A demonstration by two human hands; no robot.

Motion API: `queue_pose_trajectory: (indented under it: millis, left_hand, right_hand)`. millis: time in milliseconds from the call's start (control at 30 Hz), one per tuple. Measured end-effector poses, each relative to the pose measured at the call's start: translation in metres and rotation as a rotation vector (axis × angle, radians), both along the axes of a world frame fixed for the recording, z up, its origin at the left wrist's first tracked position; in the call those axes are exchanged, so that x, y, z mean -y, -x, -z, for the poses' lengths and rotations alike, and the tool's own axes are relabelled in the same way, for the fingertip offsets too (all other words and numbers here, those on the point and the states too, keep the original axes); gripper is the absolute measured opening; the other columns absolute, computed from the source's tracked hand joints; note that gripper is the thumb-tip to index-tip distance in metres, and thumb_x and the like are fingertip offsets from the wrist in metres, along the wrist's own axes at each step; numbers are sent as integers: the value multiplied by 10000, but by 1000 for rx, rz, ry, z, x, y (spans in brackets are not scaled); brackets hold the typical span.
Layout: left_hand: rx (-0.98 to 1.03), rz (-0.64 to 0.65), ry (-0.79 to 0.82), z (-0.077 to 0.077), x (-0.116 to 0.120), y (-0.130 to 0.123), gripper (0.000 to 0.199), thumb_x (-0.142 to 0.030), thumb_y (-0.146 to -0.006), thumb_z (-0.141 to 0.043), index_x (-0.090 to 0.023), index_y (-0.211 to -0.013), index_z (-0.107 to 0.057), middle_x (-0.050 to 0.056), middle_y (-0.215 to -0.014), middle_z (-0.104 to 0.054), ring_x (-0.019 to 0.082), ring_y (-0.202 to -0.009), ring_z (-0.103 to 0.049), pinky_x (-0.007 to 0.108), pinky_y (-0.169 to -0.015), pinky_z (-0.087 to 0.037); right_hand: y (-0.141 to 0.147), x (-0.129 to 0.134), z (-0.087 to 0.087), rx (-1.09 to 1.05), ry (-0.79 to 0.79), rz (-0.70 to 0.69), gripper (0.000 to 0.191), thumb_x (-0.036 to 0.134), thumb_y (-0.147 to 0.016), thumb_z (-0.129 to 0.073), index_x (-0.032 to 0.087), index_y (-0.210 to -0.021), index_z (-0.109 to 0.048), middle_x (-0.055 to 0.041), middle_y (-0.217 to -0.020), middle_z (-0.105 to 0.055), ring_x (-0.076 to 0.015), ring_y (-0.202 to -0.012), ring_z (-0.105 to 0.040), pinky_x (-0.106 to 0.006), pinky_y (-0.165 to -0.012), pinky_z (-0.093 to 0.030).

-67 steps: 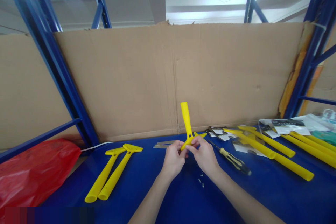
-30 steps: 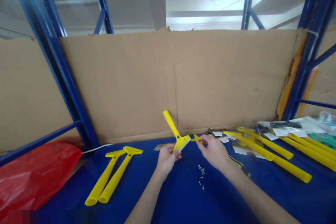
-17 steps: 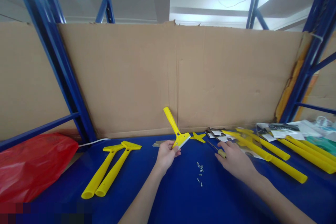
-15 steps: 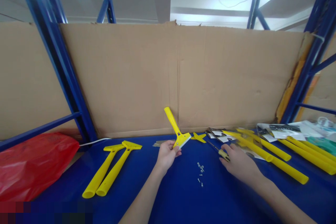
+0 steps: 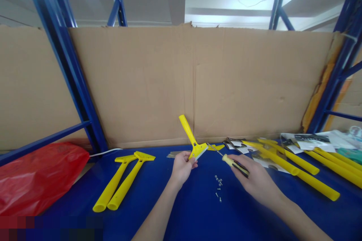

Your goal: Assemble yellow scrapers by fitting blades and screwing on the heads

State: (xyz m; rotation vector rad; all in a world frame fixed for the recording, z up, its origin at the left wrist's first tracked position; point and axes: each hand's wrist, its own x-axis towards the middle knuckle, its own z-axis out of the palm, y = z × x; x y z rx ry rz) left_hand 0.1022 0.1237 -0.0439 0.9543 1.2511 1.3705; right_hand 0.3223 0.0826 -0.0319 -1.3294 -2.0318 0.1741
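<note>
My left hand (image 5: 182, 165) is closed on the head of a yellow scraper (image 5: 188, 131), whose handle points up and away toward the cardboard. A pale metal strip runs along the scraper head's lower right edge. In my right hand (image 5: 256, 175) is a screwdriver (image 5: 232, 162) with a cream and black handle, its thin shaft pointing up and left toward the scraper head. The tip appears close to the head; contact cannot be made out. Behind the shaft lies a yellow piece (image 5: 216, 147). Small nuts and screws (image 5: 219, 183) are scattered on the blue surface between my forearms.
Two yellow scrapers (image 5: 127, 180) lie at left beside a red plastic bag (image 5: 42, 177). Yellow handles (image 5: 316, 182), packets (image 5: 311, 142) and clear plastic lie at right. A cardboard panel (image 5: 141, 83) stands behind the blue table (image 5: 198, 218), between blue posts (image 5: 82, 98).
My right hand has lifted the screwdriver from the table and brought it left, nearer the scraper. The left hand still holds the scraper. The view has shifted slightly.
</note>
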Motion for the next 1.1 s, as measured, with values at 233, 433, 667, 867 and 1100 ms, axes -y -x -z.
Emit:
queue_pose_trajectory:
  millis: [233,433,667,867,1100]
  left_hand:
    - [-73,31,-53,10,-4,1,159,48,-711,-620,-105,-699,-582,-7,-530,-639,64,-424,-575,154,-462,-475]
    - [-107,53,-79,17,-8,3,145,28,-697,-641,-106,-704,-587,2,-551,-651,79,-442,-588,179,-494,-480]
    - [-137,57,-107,22,-10,4,130,-15,-694,-668,-119,-692,-590,3,-552,-654,87,-451,-592,179,-496,-472]
    - [-144,67,-135,27,-13,6,123,-41,-689,-682,-127,-694,-594,2,-556,-656,90,-456,-593,175,-487,-465]
    - [-200,71,-148,26,-13,5,122,-32,-709,-638,-138,-693,-580,8,-584,-660,95,-476,-593,185,-510,-469]
  right_hand:
    - [20,13,1,83,-17,-157,341,242,-879,-437,275,-1159,-630,-62,-933,-658,-171,-793,-628,-273,-708,-514]
    - [25,16,0,83,-26,-175,333,233,-876,-451,278,-1146,-640,-55,-899,-640,-163,-774,-625,-262,-706,-519]
    - [25,17,-3,44,19,-204,337,231,-886,-434,268,-1154,-635,-55,-877,-625,-157,-742,-608,-266,-699,-513]
    - [26,18,-4,-1,35,-219,336,248,-887,-432,259,-1155,-635,-57,-872,-626,-156,-738,-605,-267,-696,-506]
    - [27,19,-5,13,46,-209,349,240,-880,-430,248,-1160,-638,-63,-877,-633,-158,-741,-611,-262,-689,-506]
